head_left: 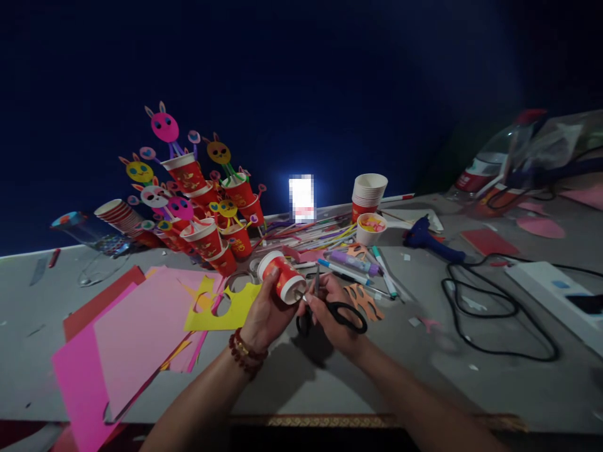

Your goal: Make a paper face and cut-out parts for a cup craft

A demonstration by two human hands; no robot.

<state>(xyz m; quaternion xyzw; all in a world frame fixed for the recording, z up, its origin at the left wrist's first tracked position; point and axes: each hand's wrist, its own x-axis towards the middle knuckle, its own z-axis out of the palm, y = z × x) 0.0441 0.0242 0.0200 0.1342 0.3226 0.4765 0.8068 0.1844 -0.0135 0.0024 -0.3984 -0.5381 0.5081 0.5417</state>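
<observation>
My left hand (268,314), with beaded bracelets at the wrist, is wrapped round a red paper cup (281,276). The cup lies tilted on its side, its white base turned toward my right hand (330,304). That hand is closed on a pair of black-handled scissors (351,316). One blade meets the cup's base; whether it has gone through I cannot tell. Just left of the cup lies a yellow paper sheet (221,319) with round holes cut out. Orange paper scraps (370,302) lie right of the scissors.
Finished cup figures with paper animal faces (164,127) stand at back left. Pink paper sheets (136,333) overlap at left. Markers (348,271), a cup stack (370,188), a small cup of paper bits (370,228), a blue glue gun (428,238), a black cable (499,358) and a power strip (556,301) occupy the right.
</observation>
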